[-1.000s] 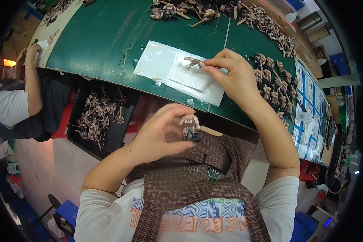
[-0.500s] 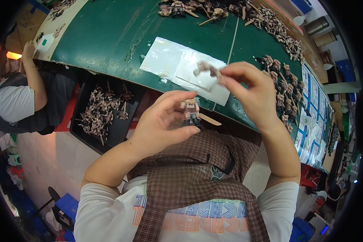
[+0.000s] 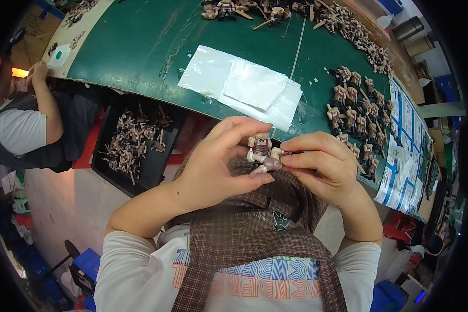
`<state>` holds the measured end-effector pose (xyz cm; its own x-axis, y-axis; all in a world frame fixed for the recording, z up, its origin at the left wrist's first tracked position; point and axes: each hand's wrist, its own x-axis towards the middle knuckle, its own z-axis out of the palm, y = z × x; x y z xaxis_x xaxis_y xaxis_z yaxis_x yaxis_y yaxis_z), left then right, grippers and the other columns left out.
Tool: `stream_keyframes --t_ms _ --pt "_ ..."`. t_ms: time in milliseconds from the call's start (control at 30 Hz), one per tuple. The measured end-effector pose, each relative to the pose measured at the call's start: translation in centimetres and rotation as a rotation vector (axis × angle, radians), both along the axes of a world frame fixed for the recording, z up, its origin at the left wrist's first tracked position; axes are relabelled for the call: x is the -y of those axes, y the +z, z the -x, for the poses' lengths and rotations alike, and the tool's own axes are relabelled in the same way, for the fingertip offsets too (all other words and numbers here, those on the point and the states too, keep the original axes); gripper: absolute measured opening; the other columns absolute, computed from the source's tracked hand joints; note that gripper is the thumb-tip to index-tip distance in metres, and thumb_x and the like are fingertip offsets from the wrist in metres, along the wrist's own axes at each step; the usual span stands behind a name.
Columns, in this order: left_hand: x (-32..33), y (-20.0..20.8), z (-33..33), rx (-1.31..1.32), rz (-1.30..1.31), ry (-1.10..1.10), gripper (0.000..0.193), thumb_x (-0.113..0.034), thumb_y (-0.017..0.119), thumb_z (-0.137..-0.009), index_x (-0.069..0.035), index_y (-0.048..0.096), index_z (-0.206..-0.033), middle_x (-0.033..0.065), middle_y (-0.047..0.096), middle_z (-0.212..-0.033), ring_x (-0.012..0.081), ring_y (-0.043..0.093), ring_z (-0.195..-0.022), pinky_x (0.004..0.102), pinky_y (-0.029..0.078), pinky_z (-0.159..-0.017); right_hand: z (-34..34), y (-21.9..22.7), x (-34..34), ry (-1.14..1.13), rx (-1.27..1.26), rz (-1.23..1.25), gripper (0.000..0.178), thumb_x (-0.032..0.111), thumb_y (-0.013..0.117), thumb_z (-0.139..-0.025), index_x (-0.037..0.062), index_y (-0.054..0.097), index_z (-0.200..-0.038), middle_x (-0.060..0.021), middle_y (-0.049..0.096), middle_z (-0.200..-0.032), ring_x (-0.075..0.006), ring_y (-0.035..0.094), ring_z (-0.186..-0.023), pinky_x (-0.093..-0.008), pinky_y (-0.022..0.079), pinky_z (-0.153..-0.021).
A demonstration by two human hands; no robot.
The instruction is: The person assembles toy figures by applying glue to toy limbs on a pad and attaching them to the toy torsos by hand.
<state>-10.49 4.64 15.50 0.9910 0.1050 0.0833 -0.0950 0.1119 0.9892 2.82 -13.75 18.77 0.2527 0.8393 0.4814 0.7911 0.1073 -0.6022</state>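
Observation:
In front of my apron, my left hand (image 3: pixel 213 158) is closed around a small toy figure (image 3: pixel 260 141) with a flesh-coloured and brown body. The figure stands upright between thumb and fingers. My right hand (image 3: pixel 325 165) pinches a flesh-coloured and brown toy part (image 3: pixel 270 162) with bent, limb-like pieces. That part lies in front of the figure's lower half and hides it; whether the two are joined I cannot tell. Just beyond the hands, white sheets and a clear plastic bag (image 3: pixel 255 86) lie on the green table (image 3: pixel 140 47).
Several assembled figures (image 3: pixel 351 112) stand in rows at the right. More figures and loose parts (image 3: pixel 348 36) are heaped along the far edge. A black tray (image 3: pixel 153 171) of parts sits below the table's edge at left, near a seated co-worker (image 3: pixel 26 127).
My right hand has come down and left from above the white sheets, bringing the toy part against the figure. My left hand has shifted slightly right with the figure.

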Motion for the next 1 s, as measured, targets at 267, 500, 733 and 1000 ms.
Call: stream_keyframes --t_ms 267,500,733,1000 --pt "0.2 0.2 0.0 0.122 0.046 -0.063 0.067 0.0 0.078 -0.075 -0.001 0.048 -0.135 0.0107 0.041 -0.133 0.0198 0.053 -0.116 0.0318 0.051 -0.095 0.4 -0.1 0.7 -0.024 0.136 -0.05 0.025 0.004 0.075 -0.067 0.0041 0.069 -0.091 -0.0091 0.067 -0.098 -0.0238 0.065 -0.078 -0.0316 0.05 -0.064" --pt "-0.6 -0.8 0.6 0.018 0.321 -0.181 0.057 -0.026 0.068 -0.09 0.005 0.048 -0.134 0.0197 0.044 -0.14 0.024 0.053 -0.121 0.0342 0.046 -0.099 0.9 0.3 0.9 0.0 0.148 -0.048 0.025 0.004 0.074 -0.067 0.0029 0.069 -0.091 -0.0096 0.067 -0.098 -0.0234 0.065 -0.079 -0.0309 0.049 -0.064" --pt "0.2 -1.8 0.4 0.047 0.31 -0.031 0.044 -0.016 0.058 -0.095 0.003 0.049 -0.134 0.0156 0.056 -0.129 0.0209 0.057 -0.115 0.0301 0.048 -0.092 1.1 0.5 0.3 -0.082 0.098 -0.013 0.031 0.002 0.076 -0.067 0.0049 0.069 -0.097 -0.0092 0.067 -0.097 -0.0244 0.066 -0.08 -0.0316 0.051 -0.064" --pt "1.4 -1.7 0.3 -0.141 0.601 0.099 0.039 -0.009 0.052 -0.099 0.003 0.047 -0.136 0.0114 0.06 -0.125 0.0136 0.058 -0.111 0.0273 0.046 -0.096 2.1 -0.6 -1.0 -0.154 0.053 0.066 0.042 0.012 0.08 -0.069 0.0037 0.068 -0.108 -0.009 0.063 -0.095 -0.0236 0.063 -0.083 -0.0335 0.049 -0.07"
